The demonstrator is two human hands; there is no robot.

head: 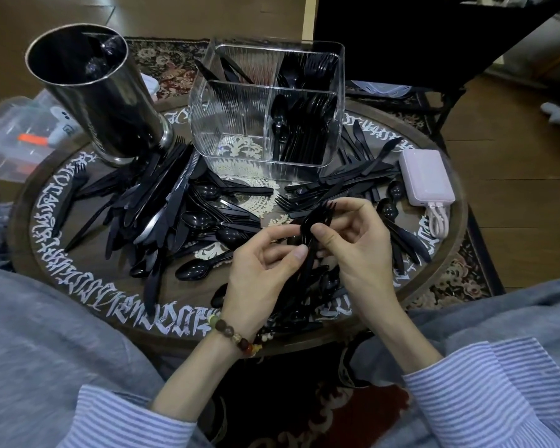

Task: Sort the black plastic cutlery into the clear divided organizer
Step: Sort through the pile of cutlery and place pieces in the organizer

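Observation:
Both hands hold a small bunch of black plastic forks [317,218] above the near side of the round table. My left hand [262,270] pinches the handles from the left and my right hand [359,244] grips the bunch just below the tines. The clear divided organizer [240,124] stands at the back of the table; spoons and forks fill its right compartments, knives lean in the back left one, and the front left one holds nothing. Loose black cutlery [162,208] lies heaped across the table.
A tall shiny metal canister [104,101] stands at the back left of the round wooden table [88,279]. A pale pink power bank [425,176] with a coiled cable lies at the right rim. A clear storage box [17,137] sits on the floor at left.

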